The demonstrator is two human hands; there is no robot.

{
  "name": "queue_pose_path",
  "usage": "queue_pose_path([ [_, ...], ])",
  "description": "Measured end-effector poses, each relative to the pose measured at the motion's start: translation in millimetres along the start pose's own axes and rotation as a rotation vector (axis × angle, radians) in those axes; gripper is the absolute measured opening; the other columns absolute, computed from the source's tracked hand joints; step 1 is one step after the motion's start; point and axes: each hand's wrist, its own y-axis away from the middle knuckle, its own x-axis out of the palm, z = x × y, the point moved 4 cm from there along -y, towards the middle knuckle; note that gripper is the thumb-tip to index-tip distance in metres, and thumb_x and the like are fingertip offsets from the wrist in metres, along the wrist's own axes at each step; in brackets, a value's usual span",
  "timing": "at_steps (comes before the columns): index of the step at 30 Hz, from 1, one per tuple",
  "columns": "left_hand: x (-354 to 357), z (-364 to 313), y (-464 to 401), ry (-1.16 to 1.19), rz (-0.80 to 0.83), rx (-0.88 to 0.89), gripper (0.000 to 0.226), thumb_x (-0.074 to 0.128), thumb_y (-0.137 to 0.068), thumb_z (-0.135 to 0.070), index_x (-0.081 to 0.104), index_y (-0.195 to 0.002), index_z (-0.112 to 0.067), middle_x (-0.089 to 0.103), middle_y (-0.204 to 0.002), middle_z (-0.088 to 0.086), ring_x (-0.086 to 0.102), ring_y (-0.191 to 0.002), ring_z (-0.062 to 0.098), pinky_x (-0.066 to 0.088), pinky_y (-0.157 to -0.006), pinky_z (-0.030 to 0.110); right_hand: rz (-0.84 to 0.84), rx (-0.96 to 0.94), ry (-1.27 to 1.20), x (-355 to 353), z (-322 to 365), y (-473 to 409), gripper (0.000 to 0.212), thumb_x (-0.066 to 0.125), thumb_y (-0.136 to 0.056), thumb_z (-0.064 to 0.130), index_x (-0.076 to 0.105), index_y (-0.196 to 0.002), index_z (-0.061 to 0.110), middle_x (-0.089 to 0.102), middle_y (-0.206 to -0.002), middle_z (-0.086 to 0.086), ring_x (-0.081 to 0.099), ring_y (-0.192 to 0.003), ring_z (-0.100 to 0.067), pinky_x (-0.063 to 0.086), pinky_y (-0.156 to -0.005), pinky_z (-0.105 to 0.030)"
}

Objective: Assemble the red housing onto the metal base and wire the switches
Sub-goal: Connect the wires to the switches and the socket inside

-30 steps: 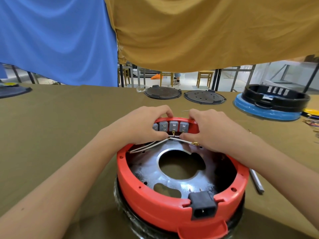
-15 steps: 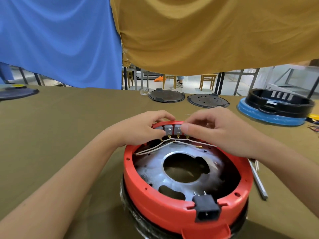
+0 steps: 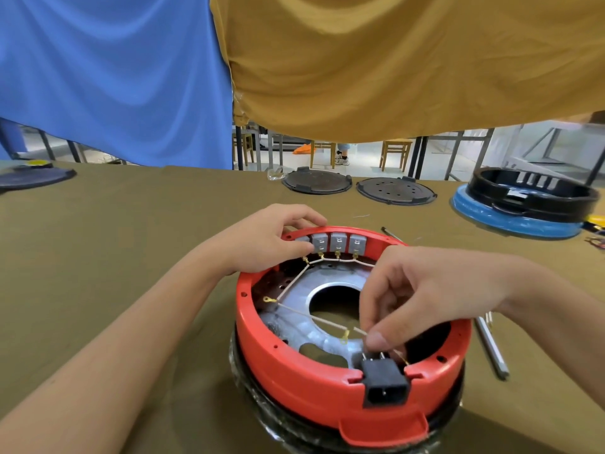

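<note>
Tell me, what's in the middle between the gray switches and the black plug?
In the head view, the metal base with its big round hole, crossed by thin wires.

red housing (image 3: 294, 381), grey switches (image 3: 337, 242), white wires (image 3: 294, 285), black socket (image 3: 386, 385), olive tablecloth (image 3: 114, 257), blue and mustard cloths
</note>
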Motion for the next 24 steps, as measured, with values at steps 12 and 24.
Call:
queue_pose_path([
  [12,0.9,-0.4,0.3,0.058,0.005,0.000,0.036,0.069,-0.089,-0.017,0.062,-0.121,-0.032,0.068,-0.113,-0.011,0.068,-0.098,0.007,0.052,-0.097,0.036,0.019,0.012,-0.210,0.9,2.3,0.3,0.008,0.070,-0.087,0.002,0.066,-0.094,0.004,0.074,-0.083,-0.008,0.064,-0.060,-0.010,0.052,-0.060,-0.018],
  [24,-11.0,11.8,12.3,0.017,0.226,-0.344,0.035,0.063,-0.082,-0.020,0.059,-0.115,-0.031,0.069,-0.110,0.001,0.072,-0.094,0.027,0.057,-0.087,0.052,-0.039,0.004,-0.199,5.6,8.1,-2.5,0.019,0.068,-0.086,-0.004,0.060,-0.102,0.002,0.074,-0.092,-0.013,0.070,-0.074,-0.017,0.057,-0.071,-0.026],
])
